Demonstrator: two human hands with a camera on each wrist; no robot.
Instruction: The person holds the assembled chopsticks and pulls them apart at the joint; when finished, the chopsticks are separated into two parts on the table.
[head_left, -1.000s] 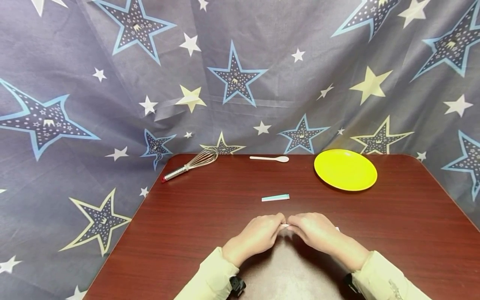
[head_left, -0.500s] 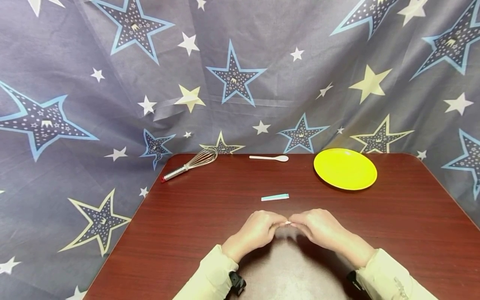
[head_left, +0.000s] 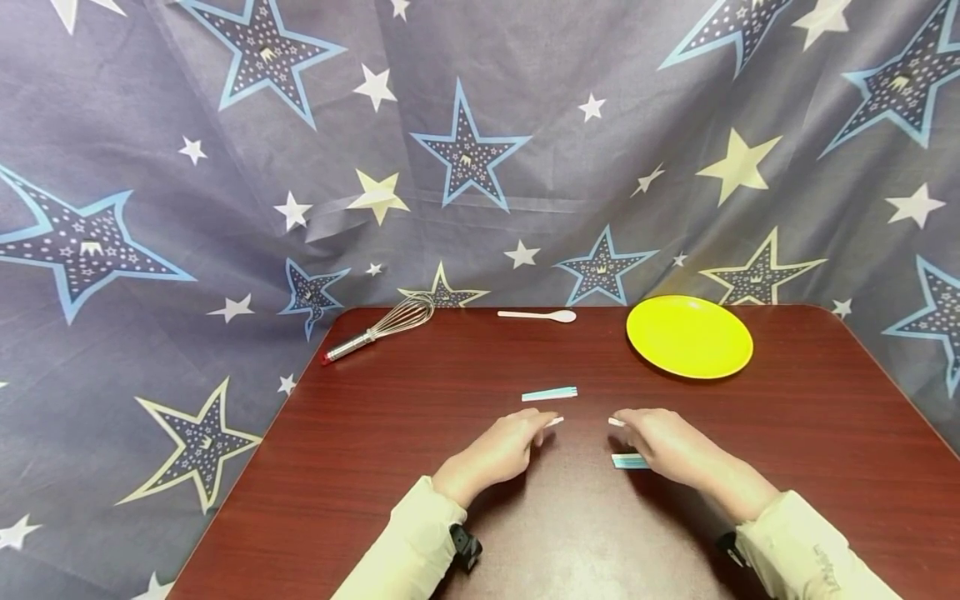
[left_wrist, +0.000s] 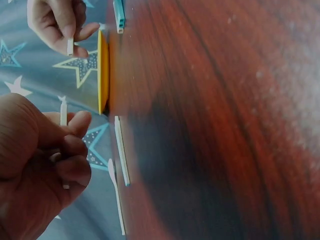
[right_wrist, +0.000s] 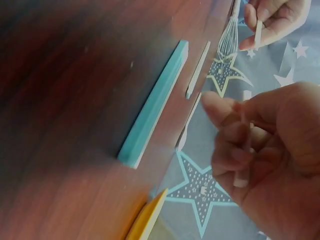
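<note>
My left hand (head_left: 491, 454) grips a short white stick (head_left: 555, 422) above the table, its fingers curled round it. In the left wrist view the same stick (left_wrist: 63, 112) pokes out past the fingertips, its lower end just showing below the curled fingers. My right hand (head_left: 675, 446) holds another white stick (head_left: 616, 422), pinched between thumb and fingers; in the right wrist view the stick (right_wrist: 242, 179) crosses behind the fingers. A gap separates the hands. A teal-and-white bar (head_left: 628, 462) lies on the table below my right hand, partly hidden by it.
A second, thinner teal-and-white bar (head_left: 550, 394) lies just beyond the hands. Along the far edge of the brown table (head_left: 360, 467) are a whisk (head_left: 382, 327), a white spoon (head_left: 540, 316) and a yellow plate (head_left: 690, 337). A star-patterned cloth (head_left: 510, 100) hangs behind.
The hands, together at a small white thing before, have drawn apart and moved slightly forward. Each now holds its own white stick, and the bar beneath the right hand has come into view.
</note>
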